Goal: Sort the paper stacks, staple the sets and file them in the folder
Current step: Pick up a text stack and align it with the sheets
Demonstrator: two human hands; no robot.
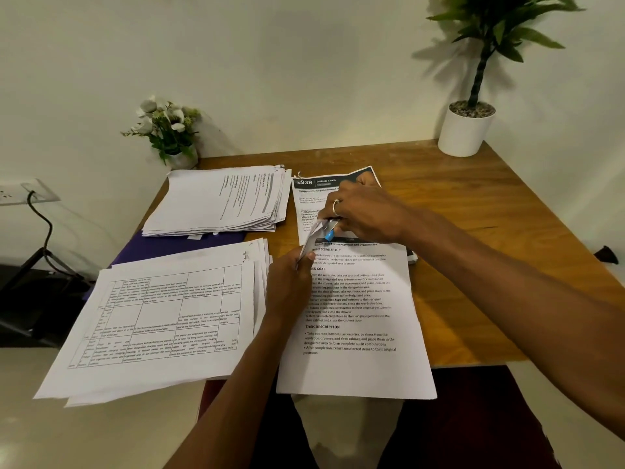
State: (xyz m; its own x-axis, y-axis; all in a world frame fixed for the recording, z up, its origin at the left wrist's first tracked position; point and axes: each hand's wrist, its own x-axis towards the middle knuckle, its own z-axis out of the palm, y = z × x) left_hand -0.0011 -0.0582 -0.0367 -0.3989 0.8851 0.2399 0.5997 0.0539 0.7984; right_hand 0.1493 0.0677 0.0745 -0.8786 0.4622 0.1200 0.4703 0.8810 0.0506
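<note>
We judge the set (355,333) at five o'clock is being stapled; our left hand (291,282) pinches its lifted top corner, our right hand (365,211) curls round the blue-tipped stapler (328,234); square the edges, then press fully; headings read "TASK GOAL", "TASK DESCRIPTION"; the sheet (314,198) at twelve o'clock reads "939 DINING AREA"; the purple folder (162,247) lies at ten o'clock.

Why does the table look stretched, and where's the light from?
Head view: the wide-angle lens splays the table; the plant casts a shadow leftward on the wall, so light probably comes from the right; print on the near sheet is sharp, on the far stack too small to read.
</note>
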